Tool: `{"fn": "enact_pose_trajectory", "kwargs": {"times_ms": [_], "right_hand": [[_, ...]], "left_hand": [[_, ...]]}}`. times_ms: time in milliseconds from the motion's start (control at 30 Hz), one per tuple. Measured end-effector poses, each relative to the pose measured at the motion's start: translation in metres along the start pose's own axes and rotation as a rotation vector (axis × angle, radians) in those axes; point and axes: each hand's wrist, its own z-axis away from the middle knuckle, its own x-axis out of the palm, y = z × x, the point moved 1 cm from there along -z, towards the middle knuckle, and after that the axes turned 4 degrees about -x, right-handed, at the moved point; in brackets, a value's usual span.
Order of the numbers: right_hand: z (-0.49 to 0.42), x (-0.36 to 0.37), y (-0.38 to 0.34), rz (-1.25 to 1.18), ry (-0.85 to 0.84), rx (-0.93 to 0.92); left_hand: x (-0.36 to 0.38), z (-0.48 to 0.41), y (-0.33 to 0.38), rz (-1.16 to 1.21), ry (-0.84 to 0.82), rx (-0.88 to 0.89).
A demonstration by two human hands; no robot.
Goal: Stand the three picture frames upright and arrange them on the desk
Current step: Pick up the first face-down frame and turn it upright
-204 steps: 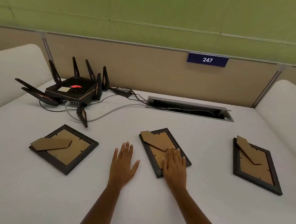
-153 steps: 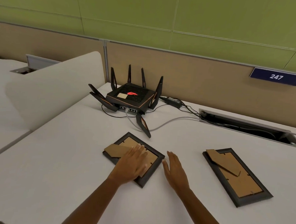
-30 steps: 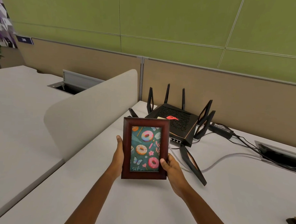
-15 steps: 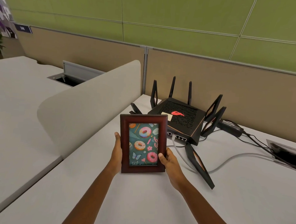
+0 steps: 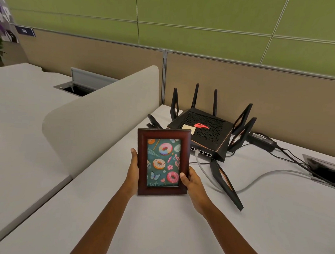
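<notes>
The person is on the first of the three: one frame is upright, picture side towards them, on the near-left part of the desk, just in front of the router. The left hand grips its left edge, thumb on the front and fingers hidden behind. The right hand pinches the lower right corner the same way. The bottom edge looks to be at the desk top, though I cannot tell whether it bears any weight, and the prop at the back is hidden (so whether it is swung out is anyone's guess). I judge this to be the setting-down step, with the other two frames out of view and presumably not yet done. The next move calls for leaning the frame back onto its prop, loosening both hands slowly and watching that it does not tip or slide on the smooth top. Room is tight, since an antenna and a grey cable lie just to the right. The desk is plain and pale, with a power brick and a hatch at the far right. A curved pale divider closes the left side, a second desk lies beyond it, and tan partitions under green wall panels run along the far edge.
</notes>
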Motion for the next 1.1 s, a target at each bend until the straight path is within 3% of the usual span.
{"fn": "enact_pose_trajectory", "kwargs": {"times_ms": [1100], "right_hand": [[0.075,-0.070,0.001,0.010,0.207,-0.003]], "left_hand": [[0.076,0.038,-0.036,0.043,-0.214,-0.106]]}}
